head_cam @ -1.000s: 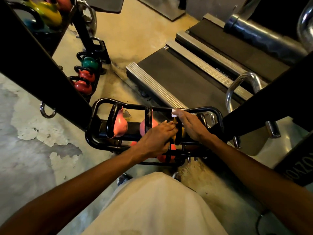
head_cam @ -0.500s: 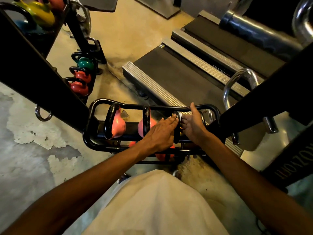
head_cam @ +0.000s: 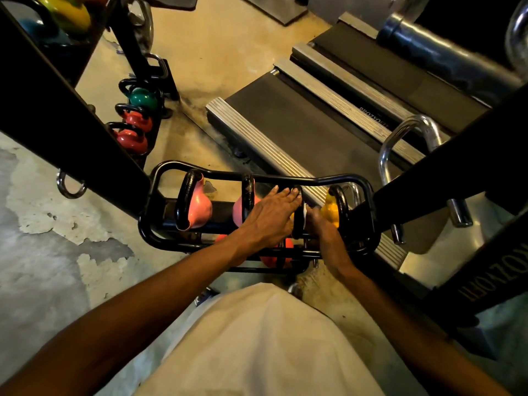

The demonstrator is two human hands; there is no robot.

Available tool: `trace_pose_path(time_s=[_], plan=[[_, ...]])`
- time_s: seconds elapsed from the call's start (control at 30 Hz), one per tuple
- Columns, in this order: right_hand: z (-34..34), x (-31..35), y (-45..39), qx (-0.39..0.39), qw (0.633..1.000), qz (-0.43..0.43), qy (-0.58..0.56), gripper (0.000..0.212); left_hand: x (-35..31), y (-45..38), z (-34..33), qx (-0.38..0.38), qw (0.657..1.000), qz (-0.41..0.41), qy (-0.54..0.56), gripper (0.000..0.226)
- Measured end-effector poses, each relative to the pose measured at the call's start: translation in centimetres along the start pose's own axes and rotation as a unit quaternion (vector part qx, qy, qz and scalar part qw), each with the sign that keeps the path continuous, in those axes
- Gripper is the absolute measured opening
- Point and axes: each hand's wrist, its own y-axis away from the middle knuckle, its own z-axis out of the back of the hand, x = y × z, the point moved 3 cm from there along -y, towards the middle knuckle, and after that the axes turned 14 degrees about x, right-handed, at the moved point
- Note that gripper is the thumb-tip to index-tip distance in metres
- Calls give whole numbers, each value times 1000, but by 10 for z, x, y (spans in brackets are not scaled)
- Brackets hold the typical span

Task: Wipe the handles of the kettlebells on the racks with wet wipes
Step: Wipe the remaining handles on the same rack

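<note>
A black tube rack (head_cam: 160, 172) on the floor holds a row of kettlebells with black handles: two pink ones (head_cam: 200, 208) at the left, then yellow ones (head_cam: 331, 212) at the right. My left hand (head_cam: 271, 215) lies with straight fingers across the top of the third kettlebell handle (head_cam: 298, 224). My right hand (head_cam: 320, 227) grips the near side of that same handle, and a white wet wipe (head_cam: 305, 214) shows between its fingers and the handle. Orange kettlebells (head_cam: 275, 260) sit on a lower tier, mostly hidden.
A second rack at the left holds a green kettlebell (head_cam: 143, 98) and two red ones (head_cam: 134, 118). Treadmill decks (head_cam: 300, 124) lie just beyond the rack. Black machine beams (head_cam: 57, 115) cross at left and right, with a chrome handle (head_cam: 408, 132). My light shirt (head_cam: 257, 344) fills the bottom.
My right hand has slid down the handle from its top toward me with the wipe. My left hand has stretched forward over the handle's top.
</note>
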Motion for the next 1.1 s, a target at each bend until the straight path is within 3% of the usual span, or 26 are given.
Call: trace_pose_path(time_s=[0.07, 0.1, 0.2, 0.3, 0.47, 0.53, 0.63, 0.73, 0.8, 0.97, 1.1], plan=[[-14, -15, 14, 25, 984, 25, 177, 69, 1, -2, 4, 1, 1000, -7, 3, 60], [-18, -20, 20, 23, 956, 31, 289, 78, 2, -3, 6, 6, 1000, -13, 4, 58], [-19, -28, 29, -15, 834, 93, 544, 88, 10, -10, 14, 44, 999, -21, 21, 45], [-13, -25, 26, -14, 755, 156, 637, 86, 17, -11, 25, 46, 996, -20, 70, 42], [-5, -6, 5, 47, 638, 202, 741, 78, 16, 2, 37, -46, 990, -30, 130, 52], [1, 3, -11, 77, 607, 208, 763, 73, 18, 4, 37, -64, 989, -26, 128, 56], [9, 19, -34, 113, 591, 211, 771, 71, 25, 5, 32, -57, 991, -28, 118, 58], [16, 34, -50, 111, 612, 213, 754, 70, 27, 10, 32, -60, 991, -24, 117, 58], [21, 39, -56, 99, 654, 196, 724, 65, 25, 13, 32, -67, 990, -23, 121, 59], [12, 31, -55, 63, 895, 99, 430, 57, 24, 13, 27, -45, 998, -15, 28, 56], [-7, 31, -50, -40, 979, 43, 195, 53, 13, 8, 13, 22, 998, -47, -30, 51]])
